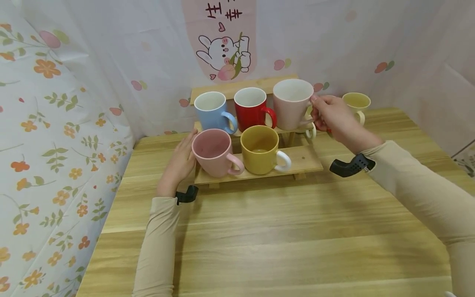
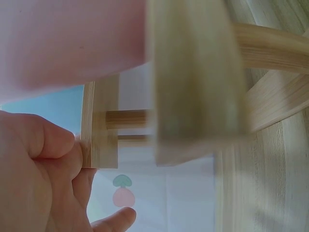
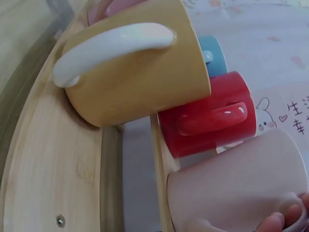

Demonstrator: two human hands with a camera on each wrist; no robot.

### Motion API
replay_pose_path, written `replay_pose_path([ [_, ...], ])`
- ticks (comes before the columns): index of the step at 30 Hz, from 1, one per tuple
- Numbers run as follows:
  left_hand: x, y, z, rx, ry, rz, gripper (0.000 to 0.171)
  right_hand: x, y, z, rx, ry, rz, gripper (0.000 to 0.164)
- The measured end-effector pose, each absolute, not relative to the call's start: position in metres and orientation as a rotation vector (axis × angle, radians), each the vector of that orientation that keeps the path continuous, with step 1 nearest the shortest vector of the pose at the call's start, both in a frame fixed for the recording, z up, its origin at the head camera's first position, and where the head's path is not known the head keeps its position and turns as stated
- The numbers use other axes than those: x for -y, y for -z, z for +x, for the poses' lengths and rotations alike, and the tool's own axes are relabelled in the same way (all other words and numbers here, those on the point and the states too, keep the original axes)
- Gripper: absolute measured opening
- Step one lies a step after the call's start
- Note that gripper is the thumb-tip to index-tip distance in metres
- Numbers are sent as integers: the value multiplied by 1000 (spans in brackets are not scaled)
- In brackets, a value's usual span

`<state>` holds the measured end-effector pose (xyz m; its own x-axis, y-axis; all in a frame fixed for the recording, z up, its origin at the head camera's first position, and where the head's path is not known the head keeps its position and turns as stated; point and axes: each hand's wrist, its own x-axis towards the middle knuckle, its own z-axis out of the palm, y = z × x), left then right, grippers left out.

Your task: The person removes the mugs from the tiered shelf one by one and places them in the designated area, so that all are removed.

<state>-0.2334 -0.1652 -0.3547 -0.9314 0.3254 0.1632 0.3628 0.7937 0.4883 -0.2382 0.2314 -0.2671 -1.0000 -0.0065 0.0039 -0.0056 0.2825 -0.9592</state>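
Note:
My right hand (image 1: 335, 119) grips the handle of a pale pink mug (image 1: 291, 105), which is upright at the right end of the upper shelf. In the right wrist view, fingertips (image 3: 292, 212) show at that mug's handle. A red mug (image 1: 250, 109) and a light blue mug (image 1: 211, 109) stand to its left. At the rack's left end, my left hand (image 1: 179, 159) holds the end of the upper shelf board (image 2: 104, 150) of the wooden rack (image 1: 304, 159). A pink mug (image 1: 213, 152) beside that hand and a mustard mug (image 1: 259, 150) with a white handle occupy the lower shelf.
Behind my right hand, a yellow mug (image 1: 356, 101) stands on the wooden table (image 1: 297, 239), with other mugs partly hidden there. A printed curtain (image 1: 148, 53) hangs right behind the rack. Another floral cloth (image 1: 55, 144) borders the table's left side.

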Motion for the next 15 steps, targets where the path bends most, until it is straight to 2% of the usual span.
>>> replay_pose_path([
  [15,163,354,-232,2897,818,-555,50,-256,271,-221,-2578,1907,57,33],
])
